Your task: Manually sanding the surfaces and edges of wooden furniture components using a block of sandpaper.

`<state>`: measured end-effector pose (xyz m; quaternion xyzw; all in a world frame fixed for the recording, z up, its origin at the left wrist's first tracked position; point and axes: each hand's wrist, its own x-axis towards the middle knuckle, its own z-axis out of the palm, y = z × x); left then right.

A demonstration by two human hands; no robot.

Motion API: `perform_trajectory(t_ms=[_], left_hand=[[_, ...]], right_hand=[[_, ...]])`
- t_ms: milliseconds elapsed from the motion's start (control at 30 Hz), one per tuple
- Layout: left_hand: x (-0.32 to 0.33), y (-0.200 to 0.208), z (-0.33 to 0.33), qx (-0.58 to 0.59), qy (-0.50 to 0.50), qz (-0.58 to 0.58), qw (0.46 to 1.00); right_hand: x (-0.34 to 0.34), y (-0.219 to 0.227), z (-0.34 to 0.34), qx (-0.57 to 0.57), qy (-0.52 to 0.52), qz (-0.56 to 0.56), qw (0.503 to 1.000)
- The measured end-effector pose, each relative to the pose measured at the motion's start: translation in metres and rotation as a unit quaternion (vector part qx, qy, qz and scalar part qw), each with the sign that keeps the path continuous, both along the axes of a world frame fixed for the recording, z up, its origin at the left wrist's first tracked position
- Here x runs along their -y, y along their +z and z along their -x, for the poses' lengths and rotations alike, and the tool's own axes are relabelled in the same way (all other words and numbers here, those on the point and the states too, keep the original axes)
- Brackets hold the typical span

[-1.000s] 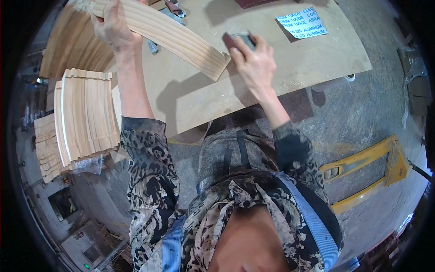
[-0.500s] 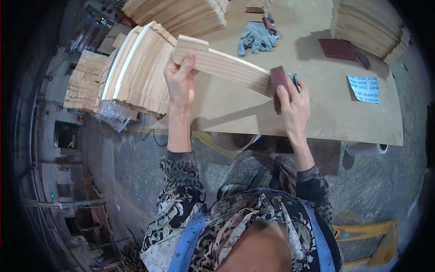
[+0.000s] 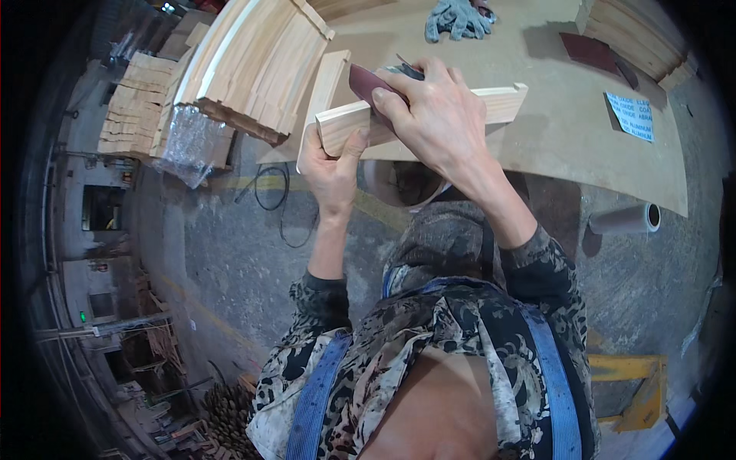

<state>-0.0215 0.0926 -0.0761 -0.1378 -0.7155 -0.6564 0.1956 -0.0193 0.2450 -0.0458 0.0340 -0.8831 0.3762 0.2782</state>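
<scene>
Left hand: I see it point(image 3: 331, 172) gripping the near-left end of the wooden piece point(image 3: 498, 103), thumb on its face.
Right hand: clasped point(image 3: 441, 123) around a dark red abrasive sheet point(image 3: 368, 88), close to that end; whether it touches the wood, I cannot tell.
Wooden piece: raised at the near edge of the bench point(image 3: 537, 146) in my view, passing behind the right hand.
Bench top: grey gloves point(image 3: 458, 19) at the far side; a blue-printed sheet point(image 3: 631, 117) to the right.
Left side: stacked wooden parts point(image 3: 264, 69).
</scene>
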Motion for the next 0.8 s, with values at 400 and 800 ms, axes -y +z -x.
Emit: perform_trajectory(t_ms=[400,800], left_hand=[[-0.012,-0.047,-0.026,-0.022,0.133,0.049,0.990],[-0.021,-0.052,-0.017,0.002,0.145,0.071,0.987]], right_hand=[[0.013,-0.023,-0.037,-0.006,-0.073,-0.064,0.995],[0.008,-0.033,-0.022,0.016,-0.063,-0.074,0.995]])
